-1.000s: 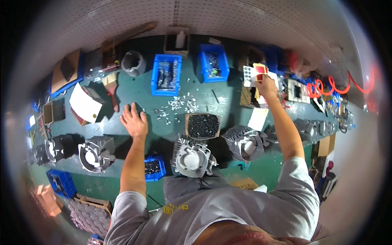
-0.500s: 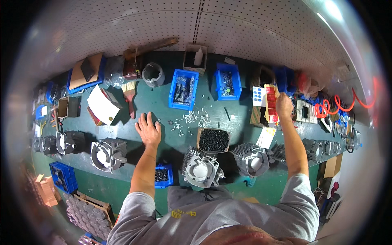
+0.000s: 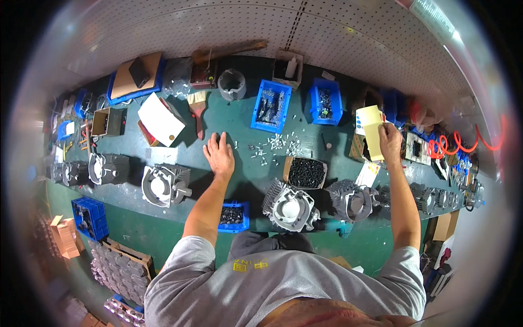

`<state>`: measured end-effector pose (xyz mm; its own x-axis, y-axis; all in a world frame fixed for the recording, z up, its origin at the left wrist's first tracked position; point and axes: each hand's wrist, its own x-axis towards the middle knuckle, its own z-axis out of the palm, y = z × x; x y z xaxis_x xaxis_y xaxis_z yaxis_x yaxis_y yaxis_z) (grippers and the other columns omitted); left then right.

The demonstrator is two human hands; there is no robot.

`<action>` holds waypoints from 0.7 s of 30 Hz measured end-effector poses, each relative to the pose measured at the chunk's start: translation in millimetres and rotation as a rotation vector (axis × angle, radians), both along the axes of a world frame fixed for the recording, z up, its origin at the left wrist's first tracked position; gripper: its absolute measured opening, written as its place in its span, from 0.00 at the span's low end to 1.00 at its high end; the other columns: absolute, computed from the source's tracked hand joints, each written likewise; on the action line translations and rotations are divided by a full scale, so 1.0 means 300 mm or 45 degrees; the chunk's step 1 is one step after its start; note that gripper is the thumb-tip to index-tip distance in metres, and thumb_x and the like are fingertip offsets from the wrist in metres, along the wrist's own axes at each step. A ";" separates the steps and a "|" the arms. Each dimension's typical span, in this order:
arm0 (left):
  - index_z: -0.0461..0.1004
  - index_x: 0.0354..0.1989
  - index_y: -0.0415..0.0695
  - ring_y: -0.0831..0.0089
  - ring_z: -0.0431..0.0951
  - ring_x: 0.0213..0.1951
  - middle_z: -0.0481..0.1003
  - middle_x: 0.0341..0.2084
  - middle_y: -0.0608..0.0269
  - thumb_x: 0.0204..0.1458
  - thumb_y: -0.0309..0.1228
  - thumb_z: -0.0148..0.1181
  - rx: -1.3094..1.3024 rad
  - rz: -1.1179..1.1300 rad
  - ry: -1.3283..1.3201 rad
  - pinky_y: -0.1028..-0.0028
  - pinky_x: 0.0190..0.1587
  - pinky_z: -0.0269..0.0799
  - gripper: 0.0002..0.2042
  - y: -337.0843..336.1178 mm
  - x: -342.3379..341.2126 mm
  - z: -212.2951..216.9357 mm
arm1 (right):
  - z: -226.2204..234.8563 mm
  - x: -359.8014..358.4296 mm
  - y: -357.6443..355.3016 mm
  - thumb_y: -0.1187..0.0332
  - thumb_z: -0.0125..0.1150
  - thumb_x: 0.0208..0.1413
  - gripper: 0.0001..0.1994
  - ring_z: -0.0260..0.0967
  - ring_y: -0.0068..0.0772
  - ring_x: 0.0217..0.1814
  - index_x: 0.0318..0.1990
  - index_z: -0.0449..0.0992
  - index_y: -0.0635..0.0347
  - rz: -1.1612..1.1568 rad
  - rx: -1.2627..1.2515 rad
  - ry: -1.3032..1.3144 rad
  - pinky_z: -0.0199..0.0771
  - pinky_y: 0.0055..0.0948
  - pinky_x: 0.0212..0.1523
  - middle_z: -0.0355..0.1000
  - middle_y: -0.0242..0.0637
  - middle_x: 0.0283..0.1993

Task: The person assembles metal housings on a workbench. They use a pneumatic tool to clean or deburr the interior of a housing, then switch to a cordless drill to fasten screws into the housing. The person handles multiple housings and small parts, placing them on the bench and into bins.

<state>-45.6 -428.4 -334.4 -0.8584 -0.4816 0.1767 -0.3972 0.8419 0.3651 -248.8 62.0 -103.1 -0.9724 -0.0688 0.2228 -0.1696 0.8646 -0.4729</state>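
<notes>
My left hand (image 3: 220,157) lies on the green bench with its fingers spread, holding nothing. A wooden-handled paint brush (image 3: 198,117) is just beyond it, and loose silver screws (image 3: 277,143) are scattered to its right. At the right, my right hand (image 3: 391,143) pinches the edge of a yellow sticker sheet (image 3: 372,131), its plain face showing. The sheet is held over a cardboard box (image 3: 357,148) and partly covers a white sheet with blue dots. Nearer me, a white sheet with yellow spots (image 3: 368,173) lies below the hand.
Finned grey metal housings (image 3: 290,207) line the bench's near edge. Behind them stands a box of black screws (image 3: 306,173). Blue bins (image 3: 271,107) of small hardware stand farther back. A coiled red hose (image 3: 457,144) hangs at the right. A blue bin (image 3: 233,216) sits near my left forearm.
The sheet in my right hand showed red and gold labels before; now its plain yellow face shows. My left hand stays flat on the bench. The whole view has shifted.
</notes>
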 end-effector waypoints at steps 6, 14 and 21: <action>0.82 0.51 0.49 0.55 0.68 0.65 0.71 0.61 0.54 0.59 0.30 0.60 0.314 0.181 0.178 0.48 0.71 0.52 0.13 -0.038 -0.065 -0.017 | -0.069 0.075 -0.033 0.69 0.62 0.62 0.11 0.78 0.34 0.32 0.44 0.80 0.72 0.229 -0.129 -0.279 0.77 0.33 0.37 0.80 0.48 0.32; 0.79 0.42 0.44 0.47 0.77 0.44 0.79 0.37 0.51 0.57 0.33 0.64 0.350 0.028 0.307 0.53 0.48 0.72 0.08 -0.091 -0.350 0.037 | -0.024 0.094 -0.094 0.68 0.62 0.63 0.13 0.78 0.32 0.35 0.44 0.79 0.74 0.309 -0.117 -0.506 0.77 0.32 0.39 0.80 0.48 0.33; 0.76 0.40 0.43 0.46 0.79 0.46 0.78 0.39 0.49 0.59 0.35 0.62 0.166 0.077 0.071 0.52 0.47 0.75 0.09 -0.127 -0.522 0.008 | -0.049 0.112 -0.049 0.68 0.62 0.64 0.13 0.79 0.32 0.36 0.46 0.79 0.74 0.335 -0.183 -0.528 0.78 0.32 0.40 0.81 0.48 0.35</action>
